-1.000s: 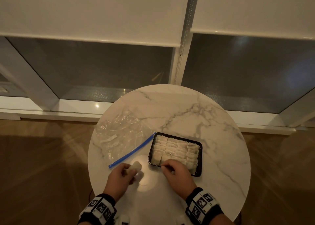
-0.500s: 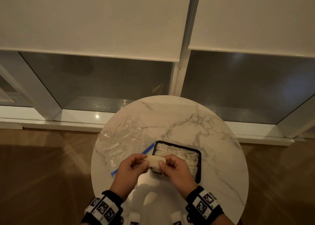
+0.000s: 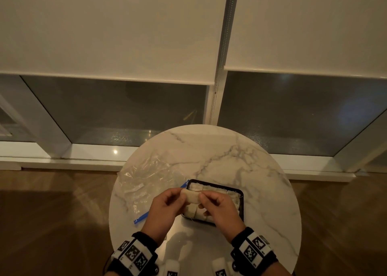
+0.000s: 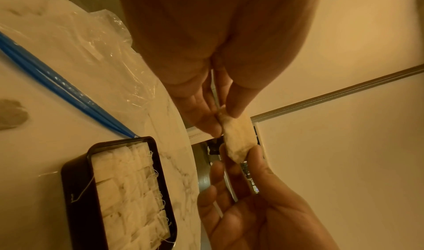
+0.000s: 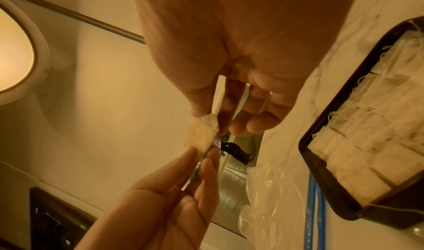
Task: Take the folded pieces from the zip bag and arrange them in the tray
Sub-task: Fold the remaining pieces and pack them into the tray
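Note:
One white folded piece (image 3: 192, 197) (image 4: 238, 137) (image 5: 201, 136) hangs in the air above the near left corner of the black tray (image 3: 240, 192) (image 4: 75, 181) (image 5: 325, 196). My left hand (image 3: 167, 204) (image 4: 220, 119) pinches its left end and my right hand (image 3: 217, 208) (image 5: 215, 121) pinches its right end. The tray holds several white folded pieces in rows. The clear zip bag (image 3: 144, 181) (image 4: 91, 41) (image 5: 270, 190) with its blue zip strip (image 3: 141, 218) lies flat on the table left of the tray.
A round marble table (image 3: 230, 156) carries everything, its edge close behind the tray and bag. Beyond it are a low window sill (image 3: 83, 160), dark glass and lowered white blinds (image 3: 115, 29). Wooden floor (image 3: 52, 223) surrounds the table.
A second ago my left hand alone held the piece near the table while the right hand touched the tray. Now both hands pinch the piece, raised over the tray's near left corner.

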